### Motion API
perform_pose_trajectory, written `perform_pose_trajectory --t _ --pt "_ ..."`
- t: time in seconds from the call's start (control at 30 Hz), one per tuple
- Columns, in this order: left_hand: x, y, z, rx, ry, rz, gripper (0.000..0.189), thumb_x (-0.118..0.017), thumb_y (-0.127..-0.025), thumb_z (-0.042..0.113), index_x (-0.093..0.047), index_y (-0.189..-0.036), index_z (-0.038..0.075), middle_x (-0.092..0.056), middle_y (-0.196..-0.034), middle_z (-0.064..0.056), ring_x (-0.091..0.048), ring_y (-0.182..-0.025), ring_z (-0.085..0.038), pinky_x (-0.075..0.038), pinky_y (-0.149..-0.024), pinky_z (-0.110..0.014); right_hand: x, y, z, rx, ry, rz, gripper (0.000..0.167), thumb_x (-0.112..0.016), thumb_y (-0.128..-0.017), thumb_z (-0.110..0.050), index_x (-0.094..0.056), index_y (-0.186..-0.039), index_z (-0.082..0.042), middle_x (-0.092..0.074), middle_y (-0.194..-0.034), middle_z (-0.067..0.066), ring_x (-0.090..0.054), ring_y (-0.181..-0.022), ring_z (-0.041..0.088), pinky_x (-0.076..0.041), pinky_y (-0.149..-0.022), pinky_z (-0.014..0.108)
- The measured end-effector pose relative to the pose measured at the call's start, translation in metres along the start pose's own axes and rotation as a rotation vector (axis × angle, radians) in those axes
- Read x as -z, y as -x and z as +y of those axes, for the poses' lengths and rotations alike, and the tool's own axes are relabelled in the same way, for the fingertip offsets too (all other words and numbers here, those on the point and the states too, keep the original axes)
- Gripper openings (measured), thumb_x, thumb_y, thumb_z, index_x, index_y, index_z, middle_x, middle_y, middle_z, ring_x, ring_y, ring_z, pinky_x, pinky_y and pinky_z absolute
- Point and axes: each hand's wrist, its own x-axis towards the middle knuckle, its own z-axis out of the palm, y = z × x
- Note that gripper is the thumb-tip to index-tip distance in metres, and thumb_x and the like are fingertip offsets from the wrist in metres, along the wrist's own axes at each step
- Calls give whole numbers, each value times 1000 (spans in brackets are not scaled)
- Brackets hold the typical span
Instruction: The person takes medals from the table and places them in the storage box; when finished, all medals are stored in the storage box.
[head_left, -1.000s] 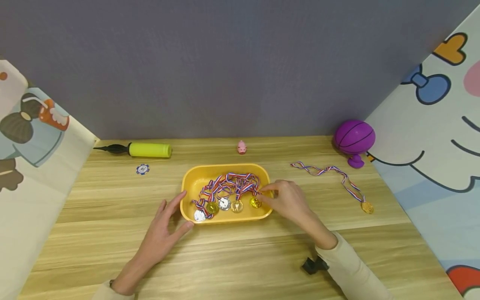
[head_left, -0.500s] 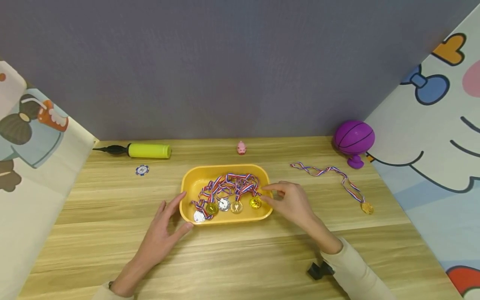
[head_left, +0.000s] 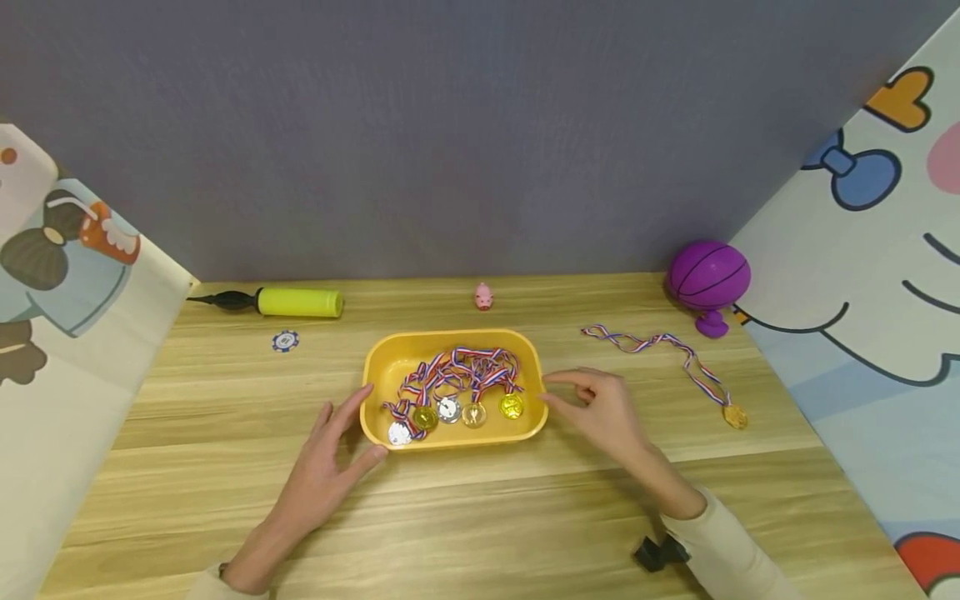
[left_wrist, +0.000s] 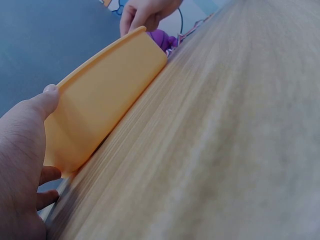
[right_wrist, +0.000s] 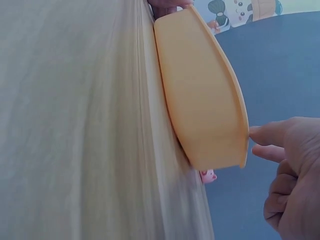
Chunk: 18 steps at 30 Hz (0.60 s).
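A yellow plastic bin (head_left: 450, 446) sits mid-table, with several medals, such as a shiny gold one (head_left: 512, 406) and a silver one (head_left: 400, 432), along its front. Their striped ribbons (head_left: 487, 358) lie tangled behind them. The left hand (head_left: 318, 475) rests spread against the bin's left end, thumb on the front rim; in the left wrist view its other fingers (left_wrist: 48, 174) reach low along the wall. The right hand (head_left: 600, 408) is right at the right rim, thumb and forefinger apart with nothing between them, its other fingers bent in the right wrist view.
To the right lies a gold medal (head_left: 735, 416) with its ribbon (head_left: 663, 337) stretched out. A purple balloon (head_left: 708, 275) stands in the back right corner. A pink pig figure (head_left: 483, 296) is behind the bin; a yellow-green hand pump (head_left: 300, 302) and poker chip (head_left: 285, 340) are left.
The right hand has let go of the rightmost medal's ribbon and drawn back to the right, out over the rim. The left hand stays against the bin.
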Motion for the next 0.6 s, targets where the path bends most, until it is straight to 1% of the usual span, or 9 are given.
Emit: perform_pose_trajectory --t 0.1,0.23,0.37,0.6 --pt "0 0 0 -1 -1 0 86 -82 -101 31 -36 -174 32 -52 -168 -19 -45 -155 -51 -8 -136 -72 5 4 6 0 -38 26 22 -96 -84 -3 -89 -104 -9 -36 -62 -13 -27 -59 -2 -27 -47 20" --pt "0 0 0 -9 -6 4 86 -82 -101 30 -37 -174 31 -53 -167 -19 -47 -154 -51 -8 -136 -71 14 9 13 -27 -66 49 22 -94 -85 1 -88 -105 -6 -33 -61 -11 -24 -58 -2 -25 -44 21" --pt "0 0 0 -16 -10 8 86 -82 -101 30 -37 -174 30 -53 -167 -18 -48 -153 -51 -8 -136 -70 25 14 22 -66 -37 66 23 -93 -85 2 -88 -106 -5 -31 -60 -10 -21 -56 -3 -24 -43 22" --pt "0 0 1 -16 -11 9 86 -82 -101 30 -37 -174 31 -53 -167 -18 -48 -153 -50 -9 -136 -70 48 20 41 -130 31 88 21 -91 -88 4 -87 -108 -2 -25 -61 -11 -16 -54 -6 -21 -40 21"
